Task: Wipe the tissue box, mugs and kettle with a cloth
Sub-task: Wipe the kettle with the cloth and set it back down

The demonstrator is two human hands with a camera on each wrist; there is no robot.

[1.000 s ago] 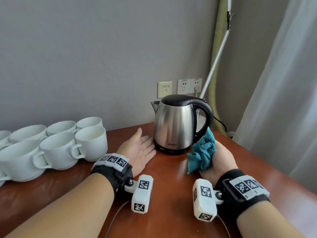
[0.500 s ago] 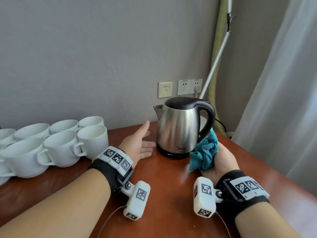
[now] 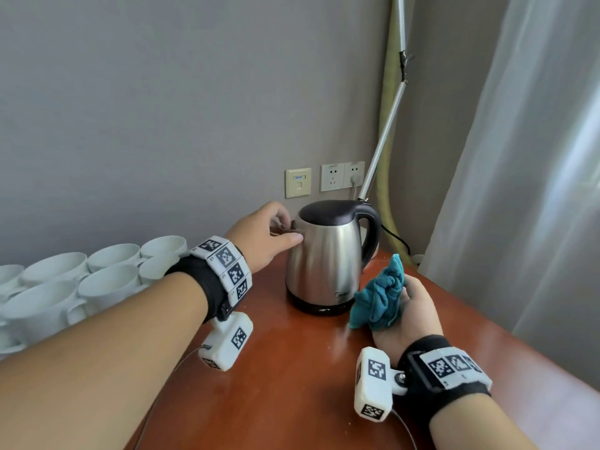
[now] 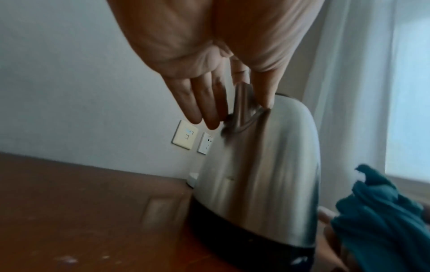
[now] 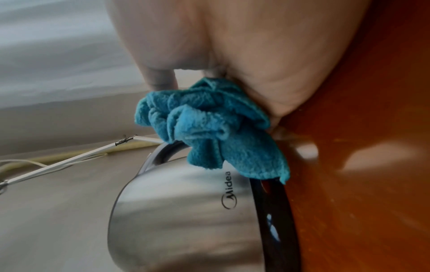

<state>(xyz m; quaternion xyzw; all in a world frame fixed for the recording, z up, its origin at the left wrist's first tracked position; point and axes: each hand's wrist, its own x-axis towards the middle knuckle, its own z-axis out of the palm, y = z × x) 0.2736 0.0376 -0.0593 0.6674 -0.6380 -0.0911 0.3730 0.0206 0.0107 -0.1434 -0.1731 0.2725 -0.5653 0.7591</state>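
left hand steadies the kettle, cloth waits in the right

the kettle (image 3: 326,254) stands near the table's (image 3: 285,384) back edge; the left hand (image 3: 264,237) pinches its spout, the right hand (image 3: 410,315) clutches the bunched cloth (image 3: 378,295) just beside the base. smooth steel looks slippery (weight unknown), so the handle seems the surer hold; the cloth is soft.

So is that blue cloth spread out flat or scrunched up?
Scrunched up. The cloth is bunched into folds in the right hand, with loose corners sticking out, beside the kettle.
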